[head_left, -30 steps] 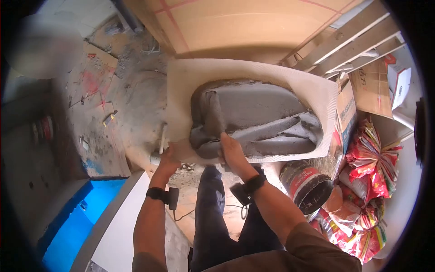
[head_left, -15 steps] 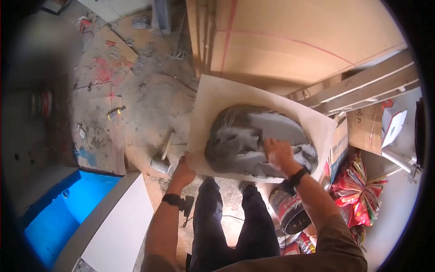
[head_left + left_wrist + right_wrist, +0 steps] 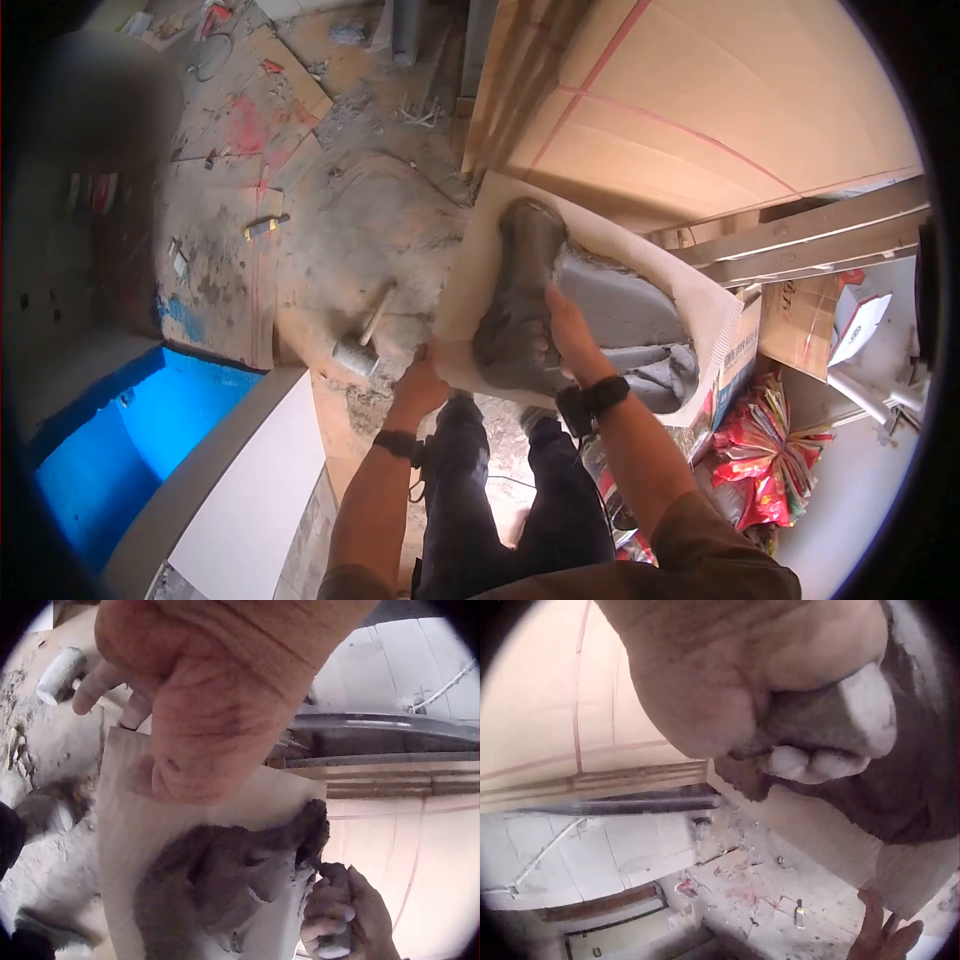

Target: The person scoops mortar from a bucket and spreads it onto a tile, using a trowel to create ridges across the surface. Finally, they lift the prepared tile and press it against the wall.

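Observation:
A pale tile or board (image 3: 466, 265) with a ribbed edge is tilted in front of the legs, a thick patch of wet grey mortar (image 3: 625, 300) spread on its face. My left hand (image 3: 420, 385) holds its near left corner, thumb along the edge. Curled round a mortar-smeared handle (image 3: 817, 724), which looks like a trowel's, my right hand (image 3: 572, 335) is over the middle of the mortar. The blade is hidden by the hand and mortar. A dark raised band of mortar (image 3: 525, 260) lies left of that hand, with a smoother face to the right.
A mallet (image 3: 355, 354) and a yellow-and-black tool (image 3: 265, 227) lie on the dusty floor at left. Blue-lined basin (image 3: 180, 420) is at lower left. Large cardboard (image 3: 720, 110) stands behind the tile, wooden slats (image 3: 820, 245) and red bags (image 3: 770, 450) at right.
My right hand has swept leftward across the mortar from the right part half a second ago, and the left side now stands in a dark band. The left hand keeps its corner; the view has shifted.

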